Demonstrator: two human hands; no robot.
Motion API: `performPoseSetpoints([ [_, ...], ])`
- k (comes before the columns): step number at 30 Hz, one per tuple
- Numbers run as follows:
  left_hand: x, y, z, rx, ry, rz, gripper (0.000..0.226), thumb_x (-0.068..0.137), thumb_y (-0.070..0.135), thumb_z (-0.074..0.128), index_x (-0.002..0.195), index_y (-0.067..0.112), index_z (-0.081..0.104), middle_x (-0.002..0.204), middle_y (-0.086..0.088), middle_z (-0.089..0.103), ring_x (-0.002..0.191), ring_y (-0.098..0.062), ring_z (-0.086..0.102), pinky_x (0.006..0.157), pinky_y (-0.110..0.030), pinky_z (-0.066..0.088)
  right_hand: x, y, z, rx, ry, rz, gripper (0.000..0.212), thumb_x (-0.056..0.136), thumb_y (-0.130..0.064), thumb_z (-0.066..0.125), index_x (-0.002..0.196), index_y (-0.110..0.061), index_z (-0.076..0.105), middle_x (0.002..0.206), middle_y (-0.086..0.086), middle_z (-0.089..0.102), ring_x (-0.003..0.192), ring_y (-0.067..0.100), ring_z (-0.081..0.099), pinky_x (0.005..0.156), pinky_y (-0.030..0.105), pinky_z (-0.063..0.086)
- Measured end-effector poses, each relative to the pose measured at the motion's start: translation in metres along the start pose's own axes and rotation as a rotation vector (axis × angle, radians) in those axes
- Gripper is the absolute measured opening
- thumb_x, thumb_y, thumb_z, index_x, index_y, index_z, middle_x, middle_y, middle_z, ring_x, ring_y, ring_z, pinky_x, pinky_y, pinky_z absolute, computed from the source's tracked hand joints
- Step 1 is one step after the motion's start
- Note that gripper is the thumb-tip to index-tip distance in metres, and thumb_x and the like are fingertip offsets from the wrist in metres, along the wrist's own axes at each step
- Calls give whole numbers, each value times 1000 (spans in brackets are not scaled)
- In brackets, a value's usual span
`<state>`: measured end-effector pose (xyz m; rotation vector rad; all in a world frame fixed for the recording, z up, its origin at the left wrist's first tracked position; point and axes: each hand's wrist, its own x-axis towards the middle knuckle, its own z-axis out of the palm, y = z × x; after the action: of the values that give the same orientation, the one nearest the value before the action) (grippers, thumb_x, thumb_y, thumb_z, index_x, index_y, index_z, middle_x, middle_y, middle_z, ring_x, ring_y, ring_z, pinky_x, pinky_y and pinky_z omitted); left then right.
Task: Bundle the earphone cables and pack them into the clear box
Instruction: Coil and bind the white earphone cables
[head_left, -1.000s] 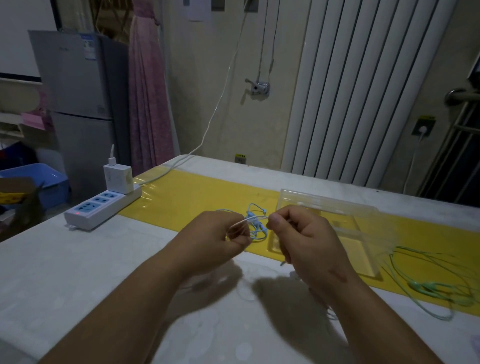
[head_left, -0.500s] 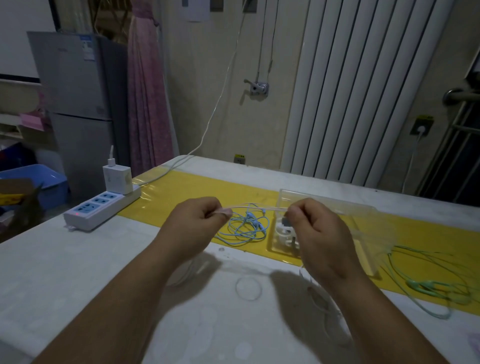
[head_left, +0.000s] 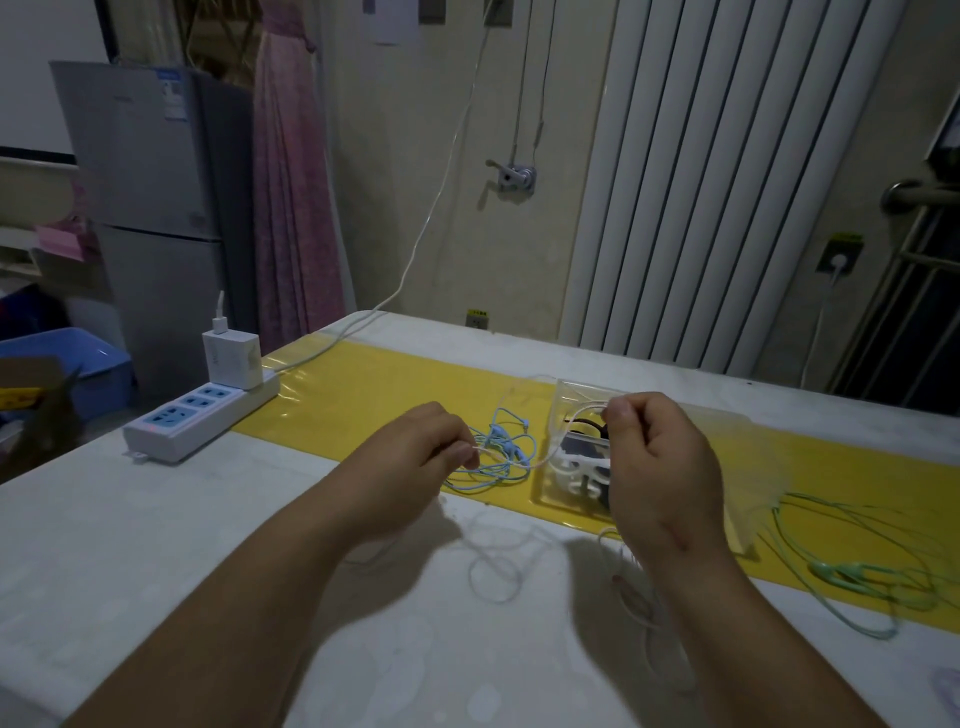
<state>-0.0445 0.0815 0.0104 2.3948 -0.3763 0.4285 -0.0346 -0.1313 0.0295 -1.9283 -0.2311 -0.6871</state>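
Several loose loops of the white earphone cable (head_left: 493, 571) trail on the worktop (head_left: 156, 545). Above, the left hand (head_left: 415, 457) and right hand (head_left: 660, 467), fingers (head_left: 470, 456) pinching it, have pulled apart, straightening it for bundling. The clear box (head_left: 550, 488) lies just beyond.

White power strip with blue sockets (head_left: 200, 415) at the left edge of a pale marbled table (head_left: 156, 545), white cube charger (head_left: 231, 358) plugged into its far end, glossy yellow runner (head_left: 395, 395) across the middle, grey two-door fridge (head_left: 150, 208) upper left, pink hanging fabric (head_left: 291, 208) beside it, white ribbed radiator (head_left: 727, 182) upper right, blue plastic bin (head_left: 67, 358) far left.
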Motion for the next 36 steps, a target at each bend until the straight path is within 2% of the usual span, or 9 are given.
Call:
performPoseSetpoints([
  [6, -2, 4, 1, 46, -23, -58, 21, 96, 18, 52, 80, 25, 62, 78, 14, 62, 77, 1, 56, 72, -21, 41, -2, -6, -1, 50, 3, -6, 22, 98, -24, 49, 80, -16, 60, 69, -7, 62, 66, -9, 56, 54, 12, 36],
  [10, -4, 6, 1, -165, -56, -187, 24, 97, 14, 46, 76, 18, 56, 62, 2, 63, 57, -7, 60, 62, -27, 44, 0, -3, -2, 68, 57, 11, 23, 98, -25, 48, 83, -14, 60, 72, -6, 63, 76, 4, 55, 58, 17, 38],
  [13, -7, 7, 1, -242, -82, -210, 22, 97, 28, 49, 80, 19, 60, 58, 7, 55, 51, -12, 55, 60, -32, 45, 1, -1, -5, 70, 74, 24, 25, 99, -26, 47, 84, -12, 60, 74, -2, 62, 70, 5, 54, 58, 20, 39],
  [15, -8, 8, -1, -187, -100, -179, 31, 92, 48, 49, 84, 23, 64, 65, 14, 58, 58, -5, 51, 63, -29, 43, 2, -1, -6, 69, 76, 34, 25, 99, -27, 46, 85, -12, 60, 76, -2, 62, 69, 5, 53, 61, 22, 41],
  [17, -7, 5, -2, -83, -108, -128, 40, 81, 60, 48, 80, 23, 62, 70, 4, 59, 63, -5, 48, 63, -30, 40, 3, 0, -6, 69, 79, 52, 26, 99, -28, 45, 86, -12, 61, 78, -3, 62, 70, 6, 53, 63, 25, 43],
  [21, -4, -1, -2, 64, -82, -121, 39, 82, 55, 40, 71, 21, 56, 73, 0, 58, 72, -13, 53, 71, -41, 44, 4, 2, -7, 68, 81, 77, 26, 100, -28, 45, 86, -12, 61, 76, -2, 61, 68, 7, 52, 61, 27, 41],
  [27, -1, -7, -1, 268, -92, -25, 29, 89, 41, 43, 79, 34, 69, 89, 19, 44, 95, -11, 43, 86, -32, 38, 4, 3, -6, 43, 82, 80, 26, 99, -28, 46, 84, -12, 61, 71, -2, 60, 65, 8, 51, 58, 27, 39],
  [32, -4, 4, -4, 51, -80, -82, 23, 95, 16, 56, 79, 31, 67, 89, 4, 54, 74, -2, 53, 70, -20, 41, 5, 5, -6, 47, 82, 75, 24, 99, -28, 46, 85, -15, 61, 75, -6, 61, 70, 6, 53, 59, 24, 40],
  [36, -5, 14, -8, -483, 42, -232, 16, 88, -3, 60, 80, 5, 70, 62, -13, 62, 54, -15, 62, 58, -25, 54, 5, 6, -4, 55, 42, 70, 24, 99, -27, 48, 83, -13, 60, 76, -2, 63, 73, 14, 56, 63, 30, 43],
])
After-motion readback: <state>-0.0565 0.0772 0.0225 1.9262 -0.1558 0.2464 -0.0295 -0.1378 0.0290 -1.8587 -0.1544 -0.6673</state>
